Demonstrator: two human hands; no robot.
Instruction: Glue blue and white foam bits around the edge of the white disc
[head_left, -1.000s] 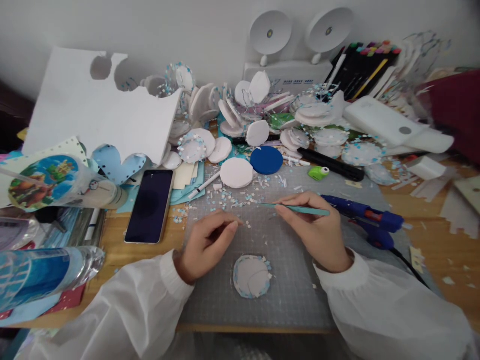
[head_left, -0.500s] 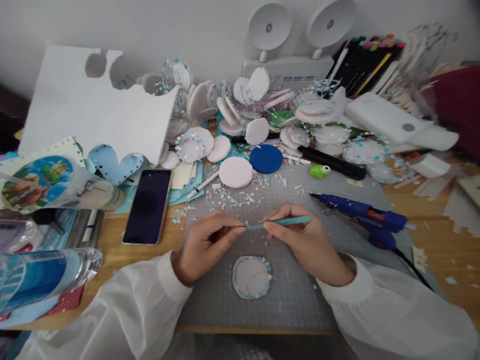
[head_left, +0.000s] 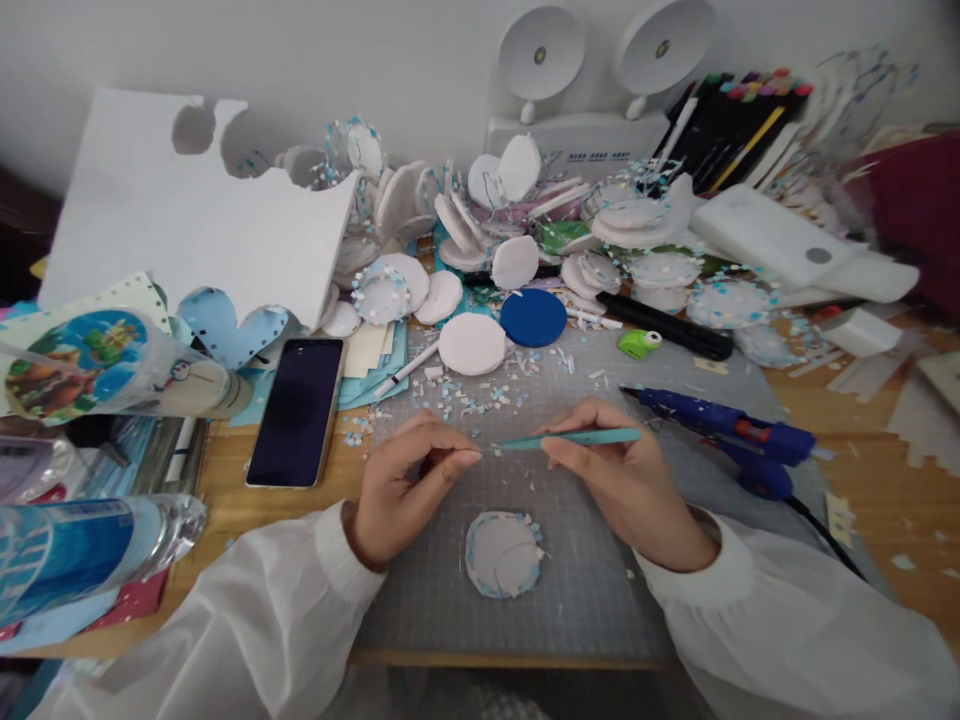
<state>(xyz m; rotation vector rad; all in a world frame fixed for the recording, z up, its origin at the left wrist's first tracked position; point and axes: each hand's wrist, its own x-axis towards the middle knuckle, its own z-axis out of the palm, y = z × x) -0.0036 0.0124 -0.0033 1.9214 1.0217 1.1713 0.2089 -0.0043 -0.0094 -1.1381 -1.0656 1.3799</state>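
Observation:
My right hand [head_left: 611, 470] grips teal tweezers [head_left: 581, 438] between thumb and fingers, their tips pointing left. Facing them, my left hand [head_left: 412, 480] is closed in a pinch of thumb and forefinger; whatever lies between these fingertips is too small to make out. A short gap separates the tweezer tips from the left fingertips. Below both hands, a white disc [head_left: 504, 556] edged with small blue and white paper bits lies flat on the grey cutting mat [head_left: 585, 610]. Tiny paper pieces [head_left: 472, 395] are scattered on the mat just beyond my hands.
A blue glue gun [head_left: 727, 425] with its cord lies at the right. To the left are a phone [head_left: 296, 412], a plastic cup [head_left: 112, 365] and a bottle [head_left: 82, 550]. White discs [head_left: 472, 343], a blue disc [head_left: 533, 318] and a green punch [head_left: 639, 343] lie behind.
My right hand has moved slightly right with the tweezers, and my left hand slightly left. The tweezer tips have come away from the left fingertips.

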